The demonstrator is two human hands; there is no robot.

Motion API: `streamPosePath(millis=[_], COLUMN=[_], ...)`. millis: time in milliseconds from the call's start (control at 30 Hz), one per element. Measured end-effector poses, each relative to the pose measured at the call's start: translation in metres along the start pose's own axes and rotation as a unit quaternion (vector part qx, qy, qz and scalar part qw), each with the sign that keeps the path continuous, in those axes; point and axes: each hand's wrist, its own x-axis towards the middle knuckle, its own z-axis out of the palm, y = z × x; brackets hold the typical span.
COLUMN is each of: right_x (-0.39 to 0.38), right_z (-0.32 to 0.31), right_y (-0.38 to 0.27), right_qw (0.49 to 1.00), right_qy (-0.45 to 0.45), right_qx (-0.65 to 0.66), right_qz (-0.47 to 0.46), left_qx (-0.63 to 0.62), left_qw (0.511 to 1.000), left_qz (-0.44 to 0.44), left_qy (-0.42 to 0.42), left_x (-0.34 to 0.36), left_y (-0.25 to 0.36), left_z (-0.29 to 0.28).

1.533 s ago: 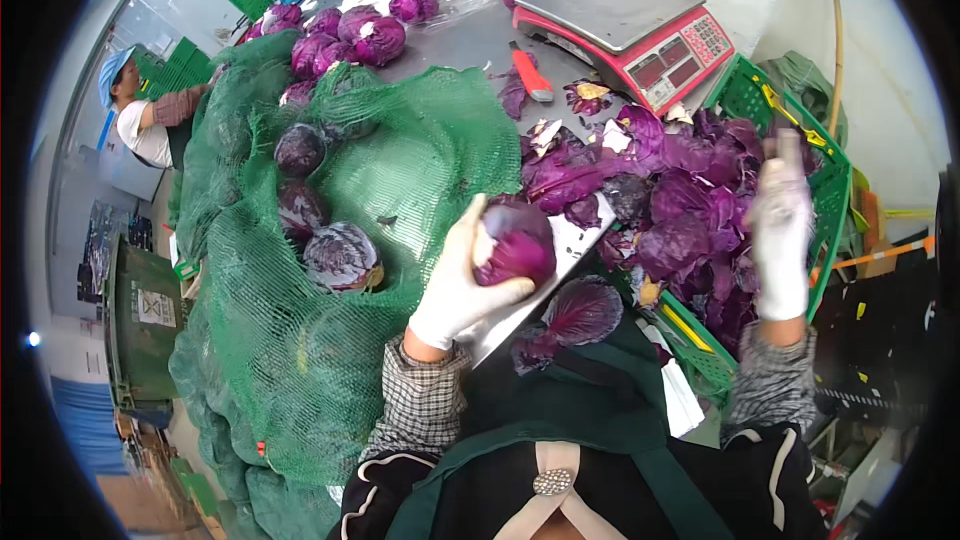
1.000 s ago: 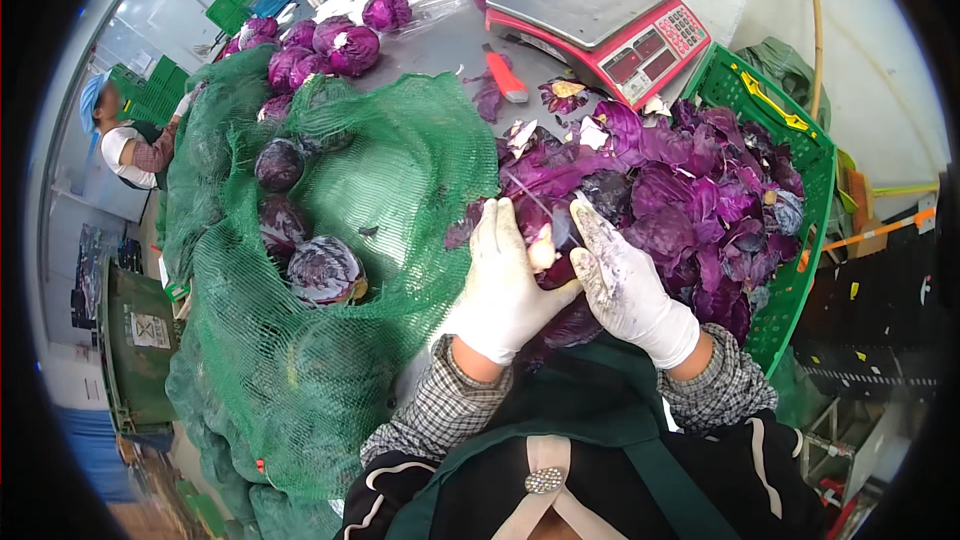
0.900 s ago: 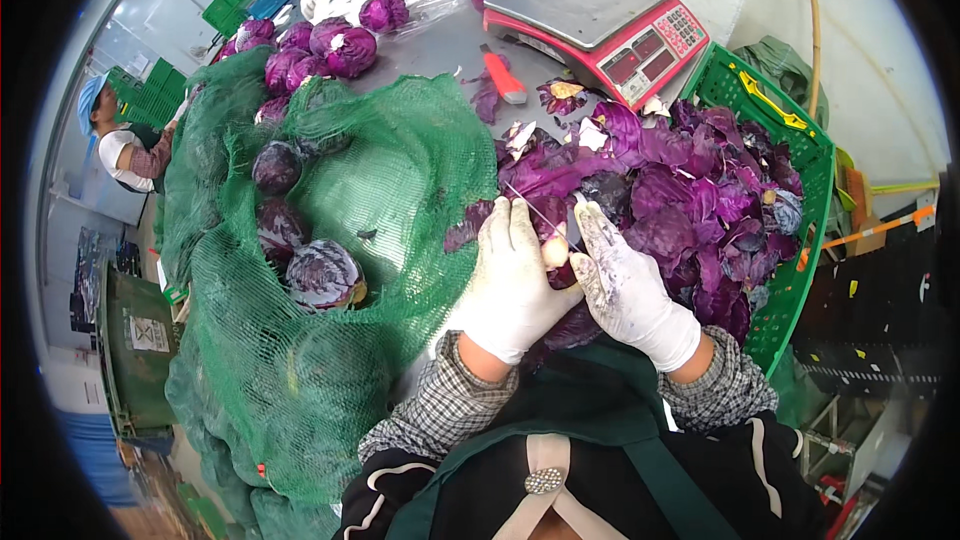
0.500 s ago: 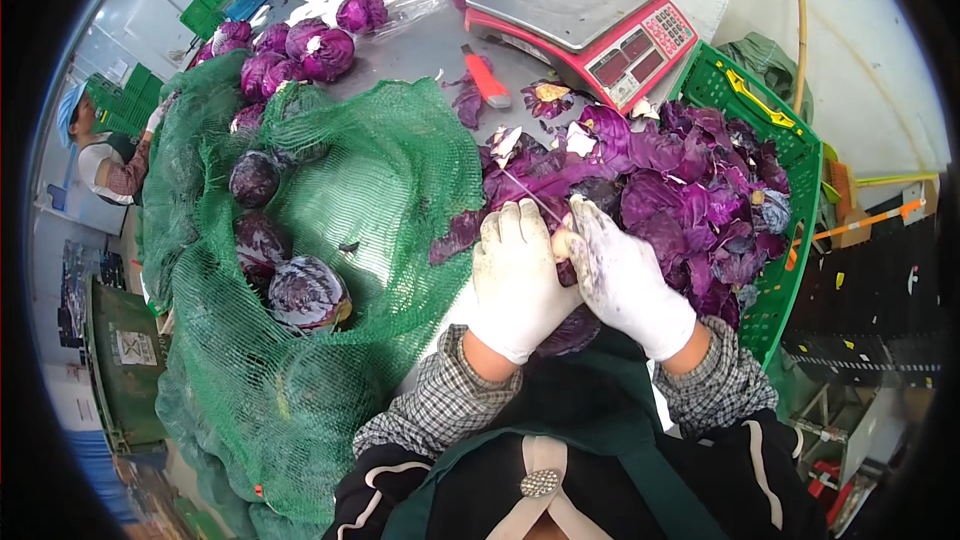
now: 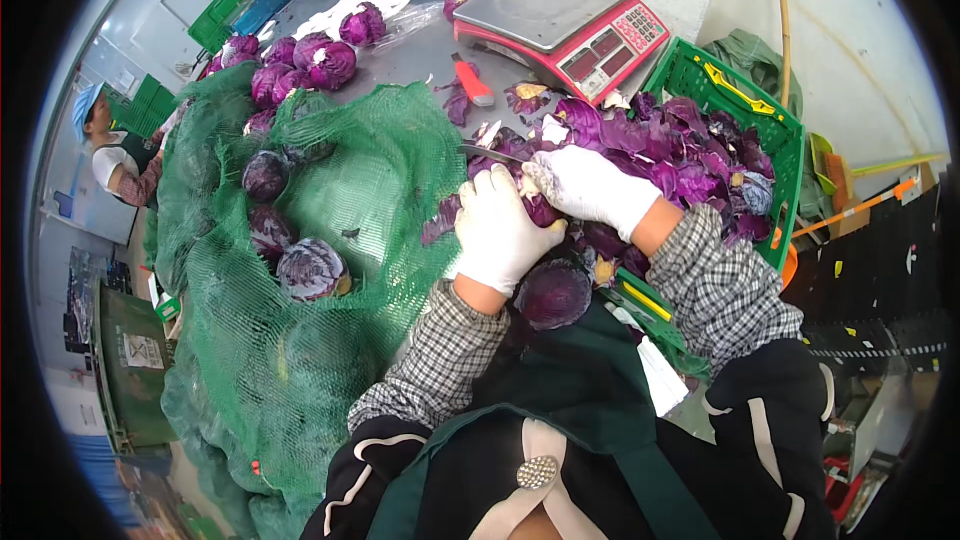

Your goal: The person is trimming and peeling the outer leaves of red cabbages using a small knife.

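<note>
My gloved left hand (image 5: 503,232) is closed round a red cabbage (image 5: 541,210), mostly covered by both hands. My gloved right hand (image 5: 592,187) grips a knife whose thin blade (image 5: 488,151) points left across the cabbage's pale stem end; its handle is hidden in the glove. Close to my apron sits a second dark red cabbage (image 5: 553,295). Loose purple leaves (image 5: 690,175) are heaped to the right of my hands. On the left, an open green mesh sack (image 5: 385,170) holds several cabbages, one of them a whole purple-grey head (image 5: 313,270).
A red scale (image 5: 590,65) with a steel plate stands beyond the leaves. Left of it lies a red-handled cutter (image 5: 474,82). Peeled cabbages (image 5: 325,62) are grouped at the back left. A green crate (image 5: 788,180) borders the right side. Co-workers stand at the far left and back.
My right hand has turned, and the knife blade now lies flatter, pointing left. The right forearm has swung outward. The cabbage near my apron shows more, and the view has shifted slightly.
</note>
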Motion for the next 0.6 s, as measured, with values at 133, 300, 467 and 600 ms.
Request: streamPosePath(millis=[133,300,467,600], right_x=[0.002,-0.002,0.011,0.030], right_z=[0.002,-0.014,0.013,0.001], right_y=[0.008,-0.021,0.015,0.017], right_qw=[0.977,0.994,0.999,0.995], right_qy=[0.066,-0.053,-0.018,-0.077], right_qx=[-0.157,0.036,-0.009,-0.046], right_qz=[-0.130,0.088,-0.032,-0.049], left_qx=[0.021,0.021,0.017,0.005], left_qw=[1.000,0.999,1.000,1.000], left_qz=[0.000,0.021,0.020,-0.015], left_qy=[-0.005,0.017,-0.015,-0.024], left_x=[0.000,-0.006,0.003,0.001], left_y=[0.006,-0.004,0.001,-0.001], left_z=[0.001,0.004,0.000,-0.004])
